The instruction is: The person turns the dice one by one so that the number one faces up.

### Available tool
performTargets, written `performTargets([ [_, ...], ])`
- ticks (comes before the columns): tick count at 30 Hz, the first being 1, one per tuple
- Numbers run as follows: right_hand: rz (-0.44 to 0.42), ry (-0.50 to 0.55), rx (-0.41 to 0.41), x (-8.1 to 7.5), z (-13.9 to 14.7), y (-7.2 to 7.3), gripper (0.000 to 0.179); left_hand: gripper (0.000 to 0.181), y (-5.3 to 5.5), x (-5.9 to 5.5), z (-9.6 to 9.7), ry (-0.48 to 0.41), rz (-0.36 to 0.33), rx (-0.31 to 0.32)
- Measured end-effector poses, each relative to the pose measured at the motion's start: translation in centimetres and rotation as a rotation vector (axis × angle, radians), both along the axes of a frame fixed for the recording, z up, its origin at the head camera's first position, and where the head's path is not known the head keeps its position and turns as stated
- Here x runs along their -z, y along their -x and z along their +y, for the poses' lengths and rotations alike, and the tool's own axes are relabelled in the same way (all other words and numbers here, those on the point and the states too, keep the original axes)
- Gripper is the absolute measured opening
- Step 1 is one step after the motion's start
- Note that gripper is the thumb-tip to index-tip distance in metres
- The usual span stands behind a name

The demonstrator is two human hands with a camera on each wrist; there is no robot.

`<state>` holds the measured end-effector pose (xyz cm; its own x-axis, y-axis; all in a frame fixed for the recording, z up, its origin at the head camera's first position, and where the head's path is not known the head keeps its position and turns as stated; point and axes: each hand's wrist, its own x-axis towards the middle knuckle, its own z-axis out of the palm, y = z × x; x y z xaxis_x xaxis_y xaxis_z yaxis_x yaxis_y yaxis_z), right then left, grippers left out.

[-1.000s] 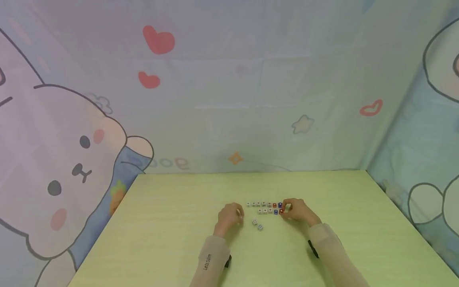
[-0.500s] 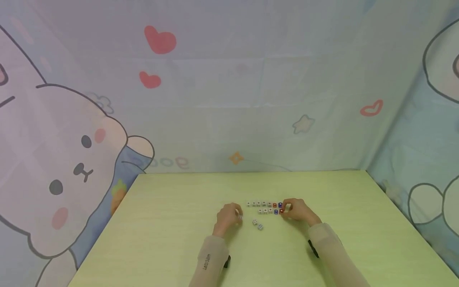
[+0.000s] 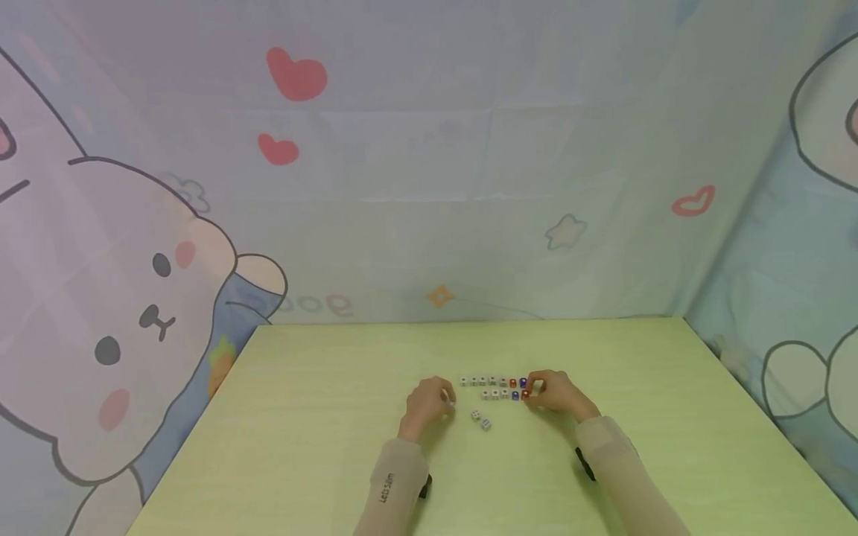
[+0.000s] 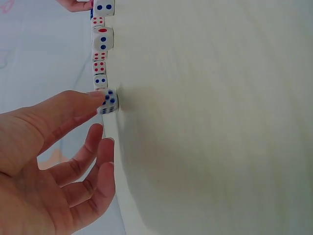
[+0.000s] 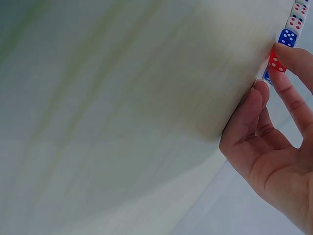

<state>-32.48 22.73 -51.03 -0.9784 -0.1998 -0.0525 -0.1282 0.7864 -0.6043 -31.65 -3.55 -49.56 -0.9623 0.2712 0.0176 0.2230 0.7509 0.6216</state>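
Observation:
My left hand point(image 3: 427, 406) is left of the dice rows and pinches a white die point(image 4: 110, 101) with blue pips. In the left wrist view the thumb lies on this die, while the other fingers curl loosely below. My right hand point(image 3: 558, 393) is at the right end of the rows, its thumb and a finger pinching the red die point(image 5: 276, 61) that ends the front row. Beside that red one sits a blue die point(image 5: 287, 38), followed by white dice point(image 3: 495, 394). Behind runs a longer row of white dice point(image 3: 482, 382), ending in a red die point(image 3: 512, 383) and a blue die point(image 3: 523, 383).
Two loose white dice, a farther die point(image 3: 476, 415) and a nearer die point(image 3: 485, 423), lie in front of the rows between the hands. All rest on a pale yellow-green table point(image 3: 302, 417). A printed cloth point(image 3: 429, 149) hangs behind its far edge.
The left hand stays nearly in place, with the white die shifting slightly in its fingers. The right hand and the rows of dice have not visibly moved.

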Motion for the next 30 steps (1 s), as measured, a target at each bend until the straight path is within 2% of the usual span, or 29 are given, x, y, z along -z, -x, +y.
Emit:
performTargets([
  [13, -0.009, -0.007, 0.0, -0.1, -0.08, -0.1, 0.01, 0.016, 0.25, 0.39, -0.17, 0.009, -0.002, -0.004],
  [22, 0.008, -0.005, -0.005, -0.01, -0.14, -0.12, 0.01, 0.016, 0.0, 0.18, 0.42, 0.078, -0.005, -0.017],
  [30, 0.006, 0.005, -0.002, -0.21, -0.2, -0.22, 0.01, 0.008, 0.17, -0.12, 0.53, 0.047, -0.006, -0.023],
])
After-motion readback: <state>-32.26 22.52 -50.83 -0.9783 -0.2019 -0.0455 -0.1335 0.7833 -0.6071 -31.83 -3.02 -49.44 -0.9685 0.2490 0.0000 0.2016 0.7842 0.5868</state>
